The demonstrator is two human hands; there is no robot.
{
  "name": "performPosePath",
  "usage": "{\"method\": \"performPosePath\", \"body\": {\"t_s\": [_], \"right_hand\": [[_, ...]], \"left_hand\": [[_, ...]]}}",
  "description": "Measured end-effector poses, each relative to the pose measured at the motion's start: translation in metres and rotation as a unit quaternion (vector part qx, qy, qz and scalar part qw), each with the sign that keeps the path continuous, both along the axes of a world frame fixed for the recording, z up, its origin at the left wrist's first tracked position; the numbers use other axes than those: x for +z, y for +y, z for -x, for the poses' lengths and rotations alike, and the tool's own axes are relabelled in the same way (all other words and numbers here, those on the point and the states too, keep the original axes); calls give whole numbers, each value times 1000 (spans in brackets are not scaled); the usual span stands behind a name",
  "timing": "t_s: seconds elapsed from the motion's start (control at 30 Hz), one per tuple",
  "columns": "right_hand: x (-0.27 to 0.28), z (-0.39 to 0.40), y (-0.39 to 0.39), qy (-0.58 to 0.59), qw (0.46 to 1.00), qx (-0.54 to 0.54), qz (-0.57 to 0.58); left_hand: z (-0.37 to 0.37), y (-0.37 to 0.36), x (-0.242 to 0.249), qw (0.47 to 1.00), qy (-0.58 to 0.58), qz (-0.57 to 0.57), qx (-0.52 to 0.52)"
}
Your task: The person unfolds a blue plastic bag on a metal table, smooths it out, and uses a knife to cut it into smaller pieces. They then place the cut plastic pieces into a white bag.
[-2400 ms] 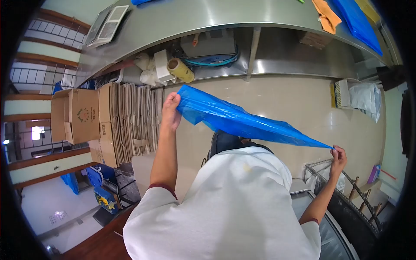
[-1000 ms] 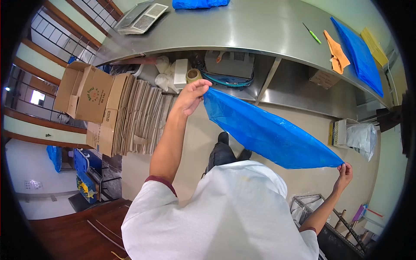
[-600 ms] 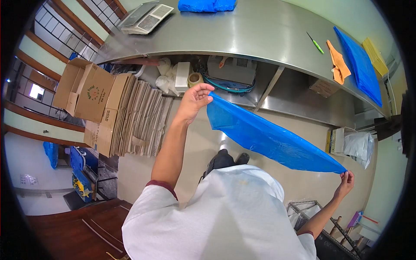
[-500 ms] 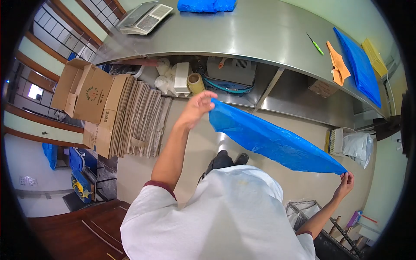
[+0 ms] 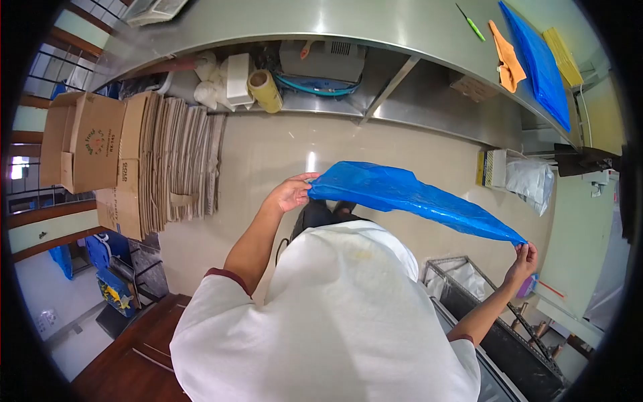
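A blue plastic bag [image 5: 408, 194] is stretched between my two hands in front of my body, above the floor. My left hand [image 5: 293, 193] pinches its left end. At the other end, lower and to the right, my right hand [image 5: 524, 260] grips a gathered corner. The sheet-like plastic looks creased and billows upward near the left hand. Whether it has an opening cannot be made out.
A steel table [image 5: 375, 23] runs along the far side, bearing a green-handled tool [image 5: 475, 29], an orange cloth [image 5: 509, 63] and folded blue plastic [image 5: 536, 70]. Stacked flat cardboard [image 5: 181, 157] stands left beside an open carton [image 5: 94, 141]. A wire-edged crate [image 5: 462, 268] sits at right.
My left hand has come down closer to my body, bringing the bag nearer level. The right hand has risen slightly in view. The camera view has shifted, with the table now higher.
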State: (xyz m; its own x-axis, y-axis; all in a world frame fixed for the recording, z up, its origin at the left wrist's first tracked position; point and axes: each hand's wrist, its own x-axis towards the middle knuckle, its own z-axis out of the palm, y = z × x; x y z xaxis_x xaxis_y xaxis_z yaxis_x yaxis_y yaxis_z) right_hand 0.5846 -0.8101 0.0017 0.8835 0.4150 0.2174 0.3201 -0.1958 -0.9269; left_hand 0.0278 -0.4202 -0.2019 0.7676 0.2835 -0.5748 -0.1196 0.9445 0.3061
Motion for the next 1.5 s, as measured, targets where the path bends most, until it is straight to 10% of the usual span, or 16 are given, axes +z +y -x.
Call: {"method": "performPosePath", "body": {"t_s": [0.57, 0.97, 1.5], "right_hand": [[32, 12, -18, -13, 998, -7, 60], [39, 10, -34, -9, 999, -9, 45], [51, 10, -38, -22, 996, -31, 76]], "left_hand": [[-11, 37, 16, 985, -24, -170, 25], [-20, 39, 54, 986, -140, -80, 30], [-18, -3, -1, 991, 75, -68, -83]]}}
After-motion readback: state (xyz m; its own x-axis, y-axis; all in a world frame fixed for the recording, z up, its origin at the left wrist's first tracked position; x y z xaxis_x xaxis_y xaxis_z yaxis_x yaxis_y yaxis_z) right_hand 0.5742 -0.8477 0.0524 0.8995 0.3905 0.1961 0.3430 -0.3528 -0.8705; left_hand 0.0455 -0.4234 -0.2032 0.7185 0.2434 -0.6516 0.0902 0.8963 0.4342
